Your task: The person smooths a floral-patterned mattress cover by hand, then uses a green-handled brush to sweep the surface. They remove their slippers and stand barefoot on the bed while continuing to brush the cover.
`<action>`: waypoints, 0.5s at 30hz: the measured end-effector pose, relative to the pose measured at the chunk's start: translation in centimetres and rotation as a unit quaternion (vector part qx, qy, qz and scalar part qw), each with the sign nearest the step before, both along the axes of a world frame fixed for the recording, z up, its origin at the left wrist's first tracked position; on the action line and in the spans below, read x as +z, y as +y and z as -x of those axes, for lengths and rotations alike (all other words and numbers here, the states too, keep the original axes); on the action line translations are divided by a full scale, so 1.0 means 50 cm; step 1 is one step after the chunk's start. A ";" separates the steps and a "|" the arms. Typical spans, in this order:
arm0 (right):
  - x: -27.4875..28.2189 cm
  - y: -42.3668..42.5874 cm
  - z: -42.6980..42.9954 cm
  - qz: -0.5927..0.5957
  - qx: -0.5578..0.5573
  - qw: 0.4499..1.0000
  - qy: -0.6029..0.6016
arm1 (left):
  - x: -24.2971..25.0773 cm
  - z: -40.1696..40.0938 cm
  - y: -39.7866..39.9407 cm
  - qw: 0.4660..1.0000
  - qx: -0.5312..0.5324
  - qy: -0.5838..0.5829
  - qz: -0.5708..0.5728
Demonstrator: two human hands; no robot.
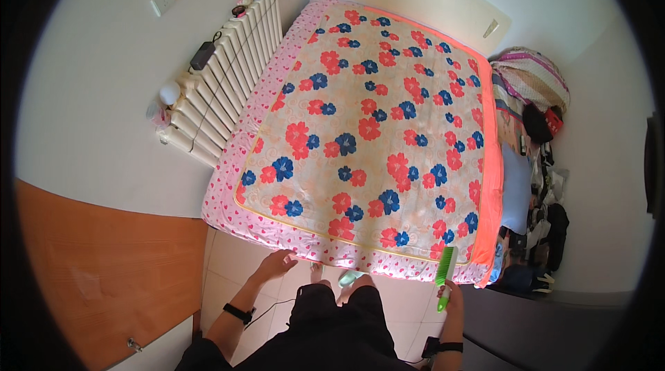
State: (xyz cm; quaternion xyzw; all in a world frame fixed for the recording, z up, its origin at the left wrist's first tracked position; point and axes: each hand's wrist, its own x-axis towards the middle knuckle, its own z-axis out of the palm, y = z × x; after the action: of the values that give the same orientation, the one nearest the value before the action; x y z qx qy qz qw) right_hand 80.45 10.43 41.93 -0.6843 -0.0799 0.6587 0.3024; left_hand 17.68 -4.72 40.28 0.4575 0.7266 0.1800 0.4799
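My right hand (453, 296) grips the green handle of a bed brush (447, 267). Its bright green bristles face left and its head points up over the bed's near right corner. My left hand (276, 266) is by the bed's front edge, empty, with loosely curled fingers; whether it touches the fabric I cannot tell. Before me lies a bed covered by a flower-patterned mat (358, 127) in red, blue and cream. A pink sheet with hearts (223, 204) shows along its left and front sides, and coral fabric (491, 189) runs down the right.
A white radiator (228, 69) flanks the bed on the left, bearing a black adapter (202, 55) and small items. At right are a blue cushion (515, 189), bundled bedding (535, 77) and dark bags. An orange-brown wooden door (109, 256) stands at lower left.
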 end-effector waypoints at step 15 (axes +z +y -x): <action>0.234 0.268 0.086 -0.164 -0.003 0.980 -0.116 | 0.085 0.120 0.162 1.000 -0.002 0.012 -0.027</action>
State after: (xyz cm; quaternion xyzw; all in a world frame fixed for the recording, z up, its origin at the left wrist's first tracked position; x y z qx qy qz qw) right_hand 76.16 23.82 53.62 -0.6975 -0.2191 0.5521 0.4010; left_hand 11.68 3.41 44.54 0.4742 0.7263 0.1930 0.4587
